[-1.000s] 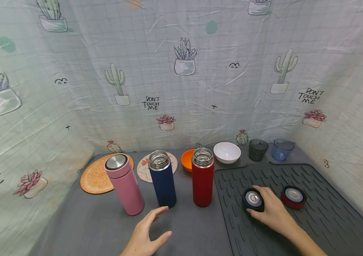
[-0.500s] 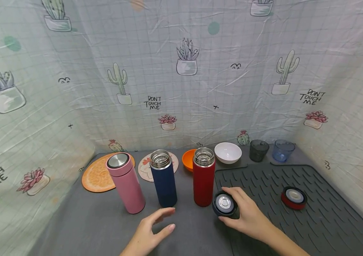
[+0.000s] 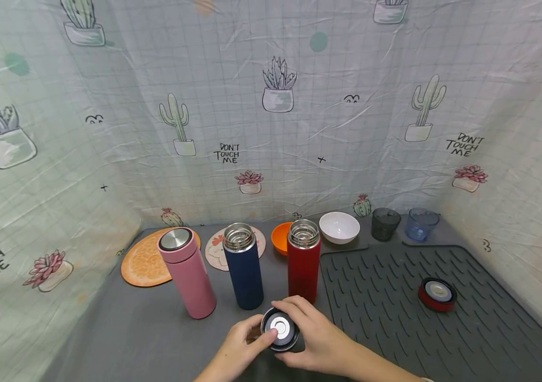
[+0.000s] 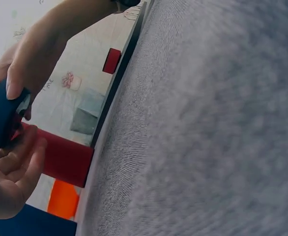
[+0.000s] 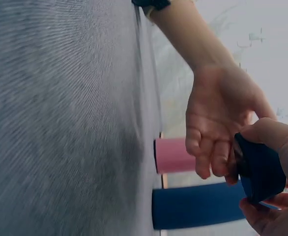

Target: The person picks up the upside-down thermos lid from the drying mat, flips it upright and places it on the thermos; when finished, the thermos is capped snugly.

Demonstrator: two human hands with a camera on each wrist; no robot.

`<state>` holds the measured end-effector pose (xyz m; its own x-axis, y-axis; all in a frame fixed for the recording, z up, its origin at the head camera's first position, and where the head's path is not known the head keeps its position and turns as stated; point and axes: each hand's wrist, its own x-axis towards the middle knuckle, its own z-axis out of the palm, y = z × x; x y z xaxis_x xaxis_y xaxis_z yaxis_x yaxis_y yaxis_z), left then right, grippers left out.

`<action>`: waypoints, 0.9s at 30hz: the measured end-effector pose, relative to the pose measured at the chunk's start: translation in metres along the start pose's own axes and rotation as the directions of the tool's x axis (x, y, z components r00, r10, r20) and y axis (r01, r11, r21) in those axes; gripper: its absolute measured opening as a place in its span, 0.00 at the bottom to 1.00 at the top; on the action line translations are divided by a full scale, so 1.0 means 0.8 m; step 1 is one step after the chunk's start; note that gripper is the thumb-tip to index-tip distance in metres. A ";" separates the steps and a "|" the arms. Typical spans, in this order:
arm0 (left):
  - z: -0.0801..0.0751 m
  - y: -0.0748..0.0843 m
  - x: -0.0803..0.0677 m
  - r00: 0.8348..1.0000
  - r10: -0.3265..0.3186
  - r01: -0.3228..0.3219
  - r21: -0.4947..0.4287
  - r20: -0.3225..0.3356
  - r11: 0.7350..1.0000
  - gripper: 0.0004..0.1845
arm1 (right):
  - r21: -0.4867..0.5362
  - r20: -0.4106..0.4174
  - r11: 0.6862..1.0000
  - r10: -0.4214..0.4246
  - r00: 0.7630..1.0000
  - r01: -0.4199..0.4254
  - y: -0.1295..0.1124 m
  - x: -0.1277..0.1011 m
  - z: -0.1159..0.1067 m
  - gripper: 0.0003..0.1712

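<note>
My right hand (image 3: 316, 337) grips the side of a dark blue bottle lid (image 3: 281, 330), whose silvery inner face shows in the head view. My left hand (image 3: 238, 344) meets the lid from the left, with its thumb over the inner face and its fingers at the rim. The right wrist view shows the lid (image 5: 262, 167) held off the table. Behind the hands, a navy thermos bottle (image 3: 244, 273) and a red thermos bottle (image 3: 303, 265) stand upright without lids. Left of them a pink thermos bottle (image 3: 190, 281) has its lid on.
A red lid (image 3: 437, 295) lies on the black ridged mat (image 3: 385, 307) at right. Along the back are an orange-slice placemat (image 3: 144, 262), a round patterned mat (image 3: 215, 252), an orange bowl (image 3: 279, 239), a white bowl (image 3: 339, 228), a dark glass (image 3: 385, 225) and a blue glass (image 3: 421, 225).
My right hand has lifted the dark blue lid from the mat and carried it left, in front of the bottles. My left hand has moved right and now touches the lid.
</note>
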<state>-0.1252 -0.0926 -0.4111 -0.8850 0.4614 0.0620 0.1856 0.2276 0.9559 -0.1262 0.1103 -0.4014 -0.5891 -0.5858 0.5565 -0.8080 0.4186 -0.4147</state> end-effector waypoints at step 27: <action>-0.015 0.003 0.001 0.673 0.721 -0.541 0.557 -0.164 0.631 0.26 | 0.363 0.063 0.916 0.160 0.985 -0.171 0.000 0.020 0.006 0.41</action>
<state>-0.1306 -0.1025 -0.4055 -0.5315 0.3337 0.7785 0.8332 0.3715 0.4096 -0.1354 0.0977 -0.3957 -0.7087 -0.5539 0.4369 -0.6354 0.2321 -0.7364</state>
